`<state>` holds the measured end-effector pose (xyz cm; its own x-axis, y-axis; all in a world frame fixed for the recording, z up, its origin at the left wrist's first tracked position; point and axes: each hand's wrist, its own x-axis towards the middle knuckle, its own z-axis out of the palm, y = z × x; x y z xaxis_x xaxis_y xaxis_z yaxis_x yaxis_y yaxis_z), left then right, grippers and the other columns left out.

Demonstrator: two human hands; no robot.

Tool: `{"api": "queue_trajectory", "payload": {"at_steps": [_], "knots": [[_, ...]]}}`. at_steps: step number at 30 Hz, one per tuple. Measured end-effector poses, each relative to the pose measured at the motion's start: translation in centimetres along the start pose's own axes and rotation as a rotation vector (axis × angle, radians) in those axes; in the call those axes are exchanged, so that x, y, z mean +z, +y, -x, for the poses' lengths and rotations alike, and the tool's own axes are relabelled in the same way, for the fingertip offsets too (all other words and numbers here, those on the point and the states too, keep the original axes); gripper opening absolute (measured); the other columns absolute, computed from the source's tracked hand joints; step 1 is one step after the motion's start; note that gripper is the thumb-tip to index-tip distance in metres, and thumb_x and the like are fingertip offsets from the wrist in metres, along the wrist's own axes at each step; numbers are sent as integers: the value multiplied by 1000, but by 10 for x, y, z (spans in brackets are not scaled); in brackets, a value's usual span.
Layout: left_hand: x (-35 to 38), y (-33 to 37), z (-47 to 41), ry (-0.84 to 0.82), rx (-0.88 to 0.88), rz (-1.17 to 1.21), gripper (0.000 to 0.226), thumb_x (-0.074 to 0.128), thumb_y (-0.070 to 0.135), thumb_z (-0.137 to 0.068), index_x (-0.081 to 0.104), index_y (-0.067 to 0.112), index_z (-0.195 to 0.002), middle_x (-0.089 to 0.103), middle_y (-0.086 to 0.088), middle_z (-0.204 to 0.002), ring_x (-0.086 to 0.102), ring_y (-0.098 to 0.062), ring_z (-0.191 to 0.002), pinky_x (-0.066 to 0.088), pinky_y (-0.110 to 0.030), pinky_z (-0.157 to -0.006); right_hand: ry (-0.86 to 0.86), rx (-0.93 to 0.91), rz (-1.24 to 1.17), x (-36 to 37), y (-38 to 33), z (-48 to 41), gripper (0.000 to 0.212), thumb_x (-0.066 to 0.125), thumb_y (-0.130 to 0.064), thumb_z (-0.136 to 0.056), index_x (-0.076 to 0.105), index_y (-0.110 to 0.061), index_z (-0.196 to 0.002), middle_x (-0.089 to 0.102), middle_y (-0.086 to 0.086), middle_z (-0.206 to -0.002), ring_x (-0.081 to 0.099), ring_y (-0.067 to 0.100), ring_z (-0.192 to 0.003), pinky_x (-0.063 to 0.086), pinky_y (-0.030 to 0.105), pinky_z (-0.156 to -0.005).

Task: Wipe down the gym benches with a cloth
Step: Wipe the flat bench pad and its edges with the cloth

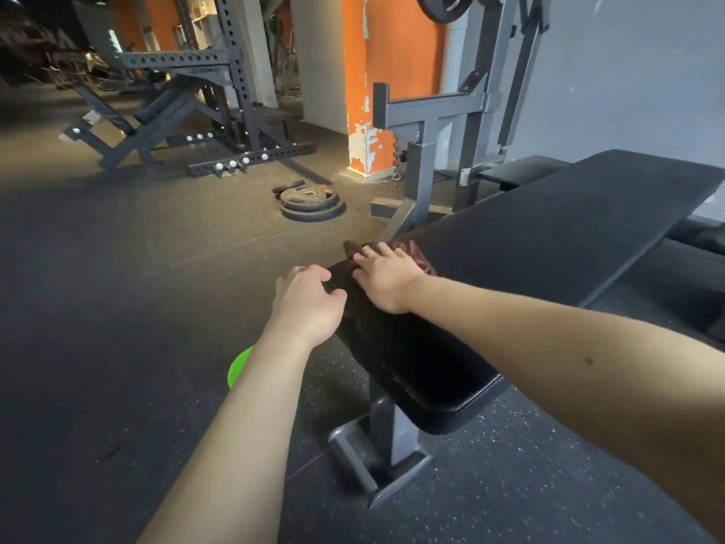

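the dark red cloth (418,255) lay on the left edge of the black gym bench (549,237). your right hand (386,280) pressed on it, the fingers (372,254) nearly straight and spread. your left hand (308,304) was just beside, at the pad's edge, its fingers loosely curled and holding nothing. weight plates (312,204) lay on the floor (117,268) behind.

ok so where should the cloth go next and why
Probably slide the right hand, pressing flat on the cloth, along the bench pad toward its far end: the cloth lies at the pad's left edge, with much bare pad beyond.
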<state>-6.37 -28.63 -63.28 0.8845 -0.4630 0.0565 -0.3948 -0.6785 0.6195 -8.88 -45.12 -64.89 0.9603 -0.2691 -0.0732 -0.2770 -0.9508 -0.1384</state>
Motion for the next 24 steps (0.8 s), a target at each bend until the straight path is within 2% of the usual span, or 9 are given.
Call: {"api": "queue_trajectory", "payload": {"at_steps": [3, 5, 8, 10, 13, 16, 19, 24], "knots": [[2, 9, 0, -39, 20, -30, 45, 58, 31, -100, 53, 20, -143, 50, -6, -147, 46, -29, -135, 41, -49, -112, -19, -109, -85, -3, 23, 27, 52, 26, -40, -111, 26, -25, -161, 13, -4, -169, 1, 19, -157, -4, 38, -124], [4, 17, 3, -69, 38, -39, 47, 58, 32, -101, 49, 20, -145, 51, -6, -148, 50, -29, -134, 43, -51, -111, -33, -22, -72, -12, 51, 24, 51, 24, -42, -111, 24, -30, -161, 11, -6, -170, 0, 20, -157, -7, 41, -123], [8, 29, 9, -154, 75, -109, 48, 56, 37, -102, 47, 21, -146, 51, -5, -149, 49, -29, -135, 43, -51, -112, -56, 188, 13, -18, 79, 13, 52, 20, -45, -110, 18, -35, -161, 4, -5, -171, -4, 26, -157, -7, 53, -124], [10, 33, 13, -201, 86, -186, 48, 54, 41, -103, 50, 21, -146, 48, -5, -151, 44, -30, -138, 41, -50, -114, -57, 212, 26, -15, 75, 8, 53, 21, -44, -110, 18, -32, -162, 4, -3, -171, -4, 29, -157, -5, 57, -123], [12, 35, 14, -217, 103, -274, 48, 52, 43, -103, 53, 20, -146, 44, -6, -153, 36, -31, -142, 38, -49, -111, -5, 160, -16, -10, 57, 22, 54, 24, -40, -110, 23, -24, -161, 8, 1, -171, -1, 28, -157, -2, 53, -124], [12, 33, 10, -197, 84, -282, 42, 49, 37, -105, 56, 21, -143, 46, -6, -151, 37, -32, -141, 40, -48, -110, 6, 27, -64, -2, 40, 62, 53, 27, -38, -111, 25, -21, -161, 9, 1, -170, -1, 24, -157, -2, 45, -125], [14, 35, 9, -194, 85, -316, 40, 45, 34, -105, 56, 24, -143, 49, -7, -148, 40, -32, -137, 41, -48, -108, 59, -77, -129, 9, 31, 112, 51, 31, -36, -111, 29, -21, -160, 14, -2, -169, 0, 20, -157, -4, 37, -124], [16, 50, 16, -239, 152, -406, 37, 42, 35, -105, 58, 25, -138, 48, -5, -149, 34, -33, -139, 32, -48, -113, 109, -140, -200, 15, 52, 145, 48, 35, -35, -110, 35, -26, -157, 18, -10, -167, 1, 9, -156, -5, 30, -126]]}}
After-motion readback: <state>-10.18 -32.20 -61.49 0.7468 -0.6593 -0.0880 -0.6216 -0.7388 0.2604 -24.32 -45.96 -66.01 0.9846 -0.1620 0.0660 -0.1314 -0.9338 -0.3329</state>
